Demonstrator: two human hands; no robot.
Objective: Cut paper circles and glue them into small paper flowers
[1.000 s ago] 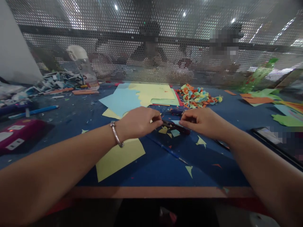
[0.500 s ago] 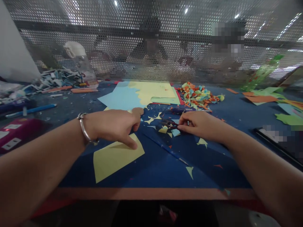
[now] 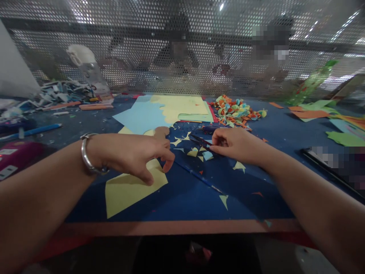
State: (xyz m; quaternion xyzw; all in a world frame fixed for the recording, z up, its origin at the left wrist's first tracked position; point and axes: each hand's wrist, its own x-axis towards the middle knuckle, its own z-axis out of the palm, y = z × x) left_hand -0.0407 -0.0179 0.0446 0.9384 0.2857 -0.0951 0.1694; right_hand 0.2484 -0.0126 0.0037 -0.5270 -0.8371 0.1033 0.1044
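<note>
My left hand (image 3: 137, 156), a silver bracelet on its wrist, is over a sheet of yellow paper (image 3: 128, 196) near the table's front edge. Its thumb and fingers are apart, the thumb just above or touching the sheet; I cannot tell which. In my right hand (image 3: 232, 142) is a pair of dark scissors (image 3: 201, 140), held by the handles with the blades pointing left. Under and around the blades lie small yellow and blue paper scraps (image 3: 207, 155). A blue pen-like stick (image 3: 199, 177) rests between the hands.
Blue and yellow sheets (image 3: 142, 114) lie at the back, beside a heap of colourful paper pieces (image 3: 235, 108). At left stand a bottle (image 3: 92, 72) and a magenta power strip (image 3: 17, 158). A tablet-like device (image 3: 327, 163) lies at right, below a green bottle (image 3: 316, 83).
The scissors have come up a little in my right hand, their blades showing more clearly. My left fingers have shifted over the yellow paper. The whole view has moved slightly.
</note>
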